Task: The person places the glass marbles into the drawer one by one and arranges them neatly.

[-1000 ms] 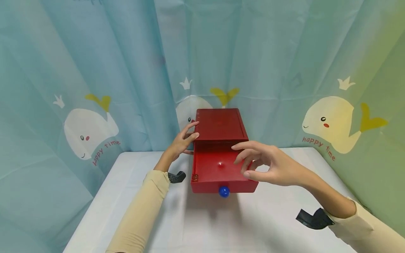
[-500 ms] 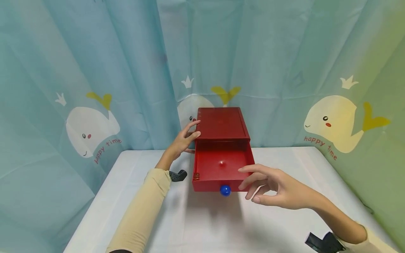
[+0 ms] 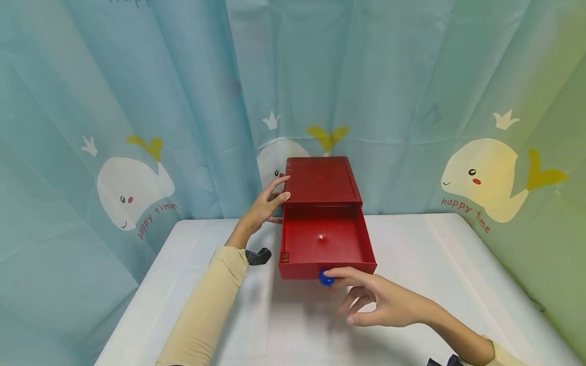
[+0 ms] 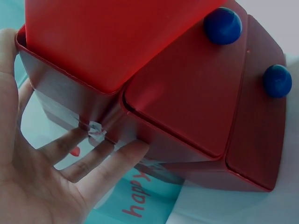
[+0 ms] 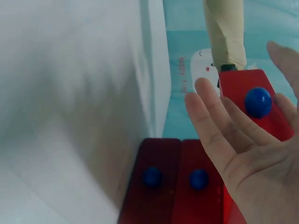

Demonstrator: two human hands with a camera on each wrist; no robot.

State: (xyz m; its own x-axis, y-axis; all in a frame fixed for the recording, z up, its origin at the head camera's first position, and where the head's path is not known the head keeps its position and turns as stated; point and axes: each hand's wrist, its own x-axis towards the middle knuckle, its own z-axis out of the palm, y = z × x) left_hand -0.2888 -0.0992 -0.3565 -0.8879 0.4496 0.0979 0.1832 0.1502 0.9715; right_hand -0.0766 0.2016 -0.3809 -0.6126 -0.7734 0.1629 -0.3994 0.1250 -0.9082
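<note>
A red drawer cabinet (image 3: 322, 180) stands at the table's far side, its top drawer (image 3: 299, 271) pulled out. My left hand (image 3: 262, 208) steadies the cabinet's left side, fingers spread, with two tips over the top edge. In the left wrist view, fingers (image 4: 114, 168) lie against the side wall by a piece of clear tape (image 4: 96, 131). The right hand (image 3: 389, 302) is at the drawer's blue knob (image 3: 327, 281), its index finger overlapping it in the head view, the others loosely bent. From the right wrist, the knob (image 5: 258, 102) shows between spread fingers; contact is unclear.
Two lower drawers, with blue knobs (image 4: 277, 81), are closed beneath the top one. A small brown mark or item (image 3: 285, 257) sits in the drawer's front left corner. The white table (image 3: 220, 325) meets a whale-print curtain (image 3: 389, 101) behind.
My right hand has come down from over the drawer, past its right front corner, and then left to the knob. The left hand and the drawer look unmoved.
</note>
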